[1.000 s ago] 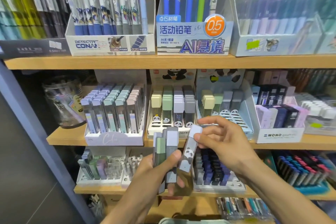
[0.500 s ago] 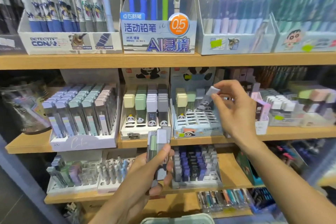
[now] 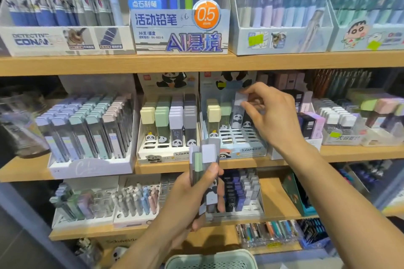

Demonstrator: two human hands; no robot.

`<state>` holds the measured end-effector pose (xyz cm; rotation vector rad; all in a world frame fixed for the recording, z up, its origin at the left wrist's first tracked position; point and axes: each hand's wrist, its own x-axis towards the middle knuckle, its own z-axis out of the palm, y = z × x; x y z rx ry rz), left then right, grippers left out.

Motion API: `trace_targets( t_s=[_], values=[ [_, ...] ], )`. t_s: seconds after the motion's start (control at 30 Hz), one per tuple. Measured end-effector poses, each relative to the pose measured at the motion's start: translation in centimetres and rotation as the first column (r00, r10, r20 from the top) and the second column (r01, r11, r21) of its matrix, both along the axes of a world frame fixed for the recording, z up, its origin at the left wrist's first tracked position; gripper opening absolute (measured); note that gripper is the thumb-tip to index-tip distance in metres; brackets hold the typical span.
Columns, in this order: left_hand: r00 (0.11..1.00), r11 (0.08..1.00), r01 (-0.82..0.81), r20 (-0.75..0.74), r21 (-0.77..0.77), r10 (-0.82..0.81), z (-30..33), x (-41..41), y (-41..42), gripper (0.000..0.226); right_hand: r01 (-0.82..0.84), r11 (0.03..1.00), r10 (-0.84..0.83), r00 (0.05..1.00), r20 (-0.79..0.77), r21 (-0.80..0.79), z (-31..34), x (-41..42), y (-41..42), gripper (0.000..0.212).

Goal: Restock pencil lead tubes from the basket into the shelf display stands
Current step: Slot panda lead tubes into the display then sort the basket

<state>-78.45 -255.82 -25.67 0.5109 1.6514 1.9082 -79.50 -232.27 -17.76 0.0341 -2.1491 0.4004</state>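
Risk, judged: the tube may miss its slot and tip the neighbouring tubes if lowered tilted; the bundle could fan out and drop from a loosening grip.

Left hand (image 3: 192, 194), at 6 o'clock of the frame: fingers curled tight around a bundle of clear panda-print lead tubes with grey, green and white caps (image 3: 204, 159), held upright in front of the middle shelf edge.

Right hand (image 3: 271, 118), at 3 o'clock of centre: thumb and fingers pinch a clear white-capped panda lead tube (image 3: 238, 111), standing in the pale blue slotted panda display stand (image 3: 240, 144); how deep it sits, cannot tell.

Mint-green plastic basket (image 3: 211, 261), at 6 o'clock: contents hidden.
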Motion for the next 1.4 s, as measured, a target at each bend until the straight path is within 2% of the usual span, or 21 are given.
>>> trace_targets(
  t_s=[0.13,0.23,0.37,0.47,0.6,0.67,0.73,0.8,0.83,0.93,1.07,1.13,1.23,1.3,1.4],
  values=[
    [0.998,0.999,0.046,-0.032,-0.004,-0.046,1.0,-1.0,0.5,0.043,0.038,0.997,-0.039,0.999,0.003,0.066,0.5,-0.4,1.1,0.018],
    [0.995,0.996,0.086,-0.041,-0.027,-0.087,1.5,-1.7,0.5,0.049,-0.034,0.996,0.026,0.995,0.098,0.08,1.2,-0.7,1.7,0.02],
    [0.985,0.983,0.163,0.052,0.081,-0.167,2.0,-2.2,0.7,0.03,-0.037,0.995,0.024,0.991,0.13,0.095,0.7,-0.8,1.7,0.02],
    [0.956,0.96,0.182,0.188,0.214,-0.224,1.9,-2.0,1.3,0.039,0.024,0.987,-0.052,0.984,0.173,0.156,-0.2,-1.1,1.6,0.02],
    [0.969,0.976,0.12,0.193,0.18,-0.155,1.9,-1.3,1.9,0.034,0.114,0.983,-0.134,0.982,0.131,0.146,-0.1,0.0,1.0,0.029],
    [0.98,0.987,0.064,0.178,0.148,-0.09,1.9,-1.2,2.1,0.028,0.084,0.994,-0.089,0.993,0.077,0.064,0.6,1.4,0.0,0.021],
    [0.984,0.991,0.023,0.175,0.134,-0.046,2.1,-1.1,2.1,0.023,-0.035,0.982,0.068,0.982,0.174,-0.187,1.2,3.3,-1.6,0.009],
    [0.985,0.993,0.009,0.168,0.12,-0.029,2.3,-1.1,2.0,0.02,-0.15,0.834,0.346,0.892,0.292,-0.531,1.3,4.7,-3.0,0.015],
    [0.987,0.994,0.009,0.159,0.109,-0.026,2.4,-1.0,2.0,0.02,-0.165,0.777,0.425,0.849,0.314,-0.607,1.1,5.0,-3.4,0.022],
    [0.99,0.996,0.019,0.138,0.088,-0.031,2.6,-0.7,1.9,0.026,-0.135,0.784,0.428,0.824,0.371,-0.606,0.2,5.0,-4.0,0.034],
    [0.993,0.997,0.022,0.113,0.068,-0.029,2.7,-0.3,1.7,0.03,-0.142,0.709,0.486,0.809,0.332,-0.691,-0.1,5.1,-3.8,0.033],
    [0.991,0.996,0.007,0.131,0.084,-0.018,2.8,-0.3,1.6,0.031,-0.152,0.71,0.477,0.823,0.31,-0.687,0.4,5.3,-3.3,0.032],
    [0.988,0.995,-0.022,0.156,0.098,0.007,2.7,-0.4,1.6,0.029,-0.17,0.681,0.404,0.899,0.171,-0.712,1.2,5.6,-1.9,0.03],
    [0.987,0.996,-0.034,0.158,0.084,0.02,2.5,-0.4,1.6,0.029,-0.149,0.77,0.242,0.968,0.069,-0.621,1.3,5.3,-0.8,0.027],
    [0.986,0.996,-0.059,0.159,0.061,0.049,2.1,-0.4,1.8,0.03,-0.091,0.878,0.092,0.996,-0.021,-0.469,0.7,4.3,0.0,0.025]
  ],
)
